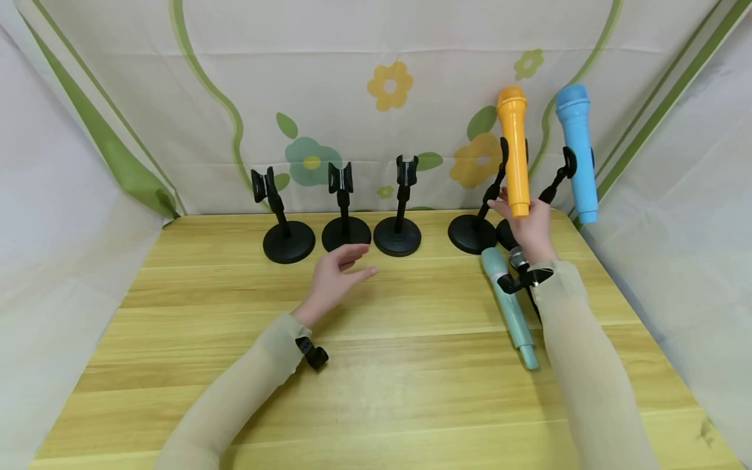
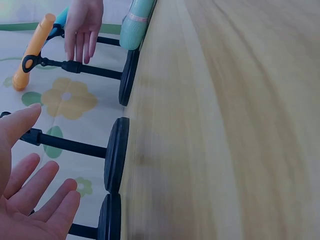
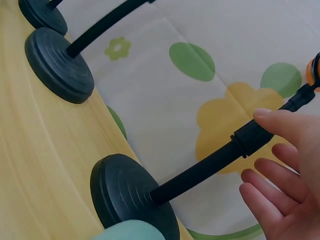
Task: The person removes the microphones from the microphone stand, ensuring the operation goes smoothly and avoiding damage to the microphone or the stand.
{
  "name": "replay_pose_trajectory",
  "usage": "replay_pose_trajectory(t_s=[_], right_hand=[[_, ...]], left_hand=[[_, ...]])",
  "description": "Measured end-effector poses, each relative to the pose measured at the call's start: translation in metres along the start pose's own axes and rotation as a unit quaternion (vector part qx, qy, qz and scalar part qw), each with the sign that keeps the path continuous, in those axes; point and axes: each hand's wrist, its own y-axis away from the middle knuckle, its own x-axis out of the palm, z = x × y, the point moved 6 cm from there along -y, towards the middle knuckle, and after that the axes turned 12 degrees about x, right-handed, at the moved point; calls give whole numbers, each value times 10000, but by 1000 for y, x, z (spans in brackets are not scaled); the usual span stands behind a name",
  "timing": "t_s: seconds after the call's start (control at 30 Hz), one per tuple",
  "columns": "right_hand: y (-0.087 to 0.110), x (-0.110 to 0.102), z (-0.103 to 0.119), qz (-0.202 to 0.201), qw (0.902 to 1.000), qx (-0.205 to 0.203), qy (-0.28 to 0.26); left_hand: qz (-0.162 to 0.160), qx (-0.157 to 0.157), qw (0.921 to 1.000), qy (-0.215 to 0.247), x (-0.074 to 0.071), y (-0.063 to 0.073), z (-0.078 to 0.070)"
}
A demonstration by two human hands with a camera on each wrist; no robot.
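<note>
My right hand (image 1: 533,230) is beside the black stand (image 1: 472,234) that holds an orange microphone (image 1: 514,147). In the right wrist view its fingers (image 3: 272,180) are loosely spread next to the stem, and the thumb overlaps the stem's collar; contact is unclear. A blue microphone (image 1: 578,153) leans in the clip of the rightmost stand (image 1: 505,234), partly hidden by that hand. My left hand (image 1: 335,281) hovers over the table with relaxed fingers and nothing in it, near the middle stand (image 1: 346,232) and its neighbour (image 1: 397,236).
A mint-green microphone (image 1: 510,313) lies on the wooden table (image 1: 399,391). Beside it, a dark microphone with a silver head (image 1: 518,257) is partly under the right wrist. Another black stand (image 1: 288,241) is at the left. A flowered curtain (image 1: 329,78) hangs behind.
</note>
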Motion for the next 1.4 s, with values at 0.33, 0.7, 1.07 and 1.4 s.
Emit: replay_pose_trajectory(t_s=[0.33,0.7,1.07,1.4], right_hand=[[-10,10,4,-45,9997,-24,-225],[-14,13,6,44,9997,7,-246],[-11,8,10,-319,9974,-495,406],[0,-2,37,-773,9859,-1392,513]], left_hand=[[164,-119,9997,-138,-9,15,-2],[269,-287,9991,-128,-15,31,0],[307,-313,9990,-29,-10,34,1],[281,-392,9988,63,-7,32,1]])
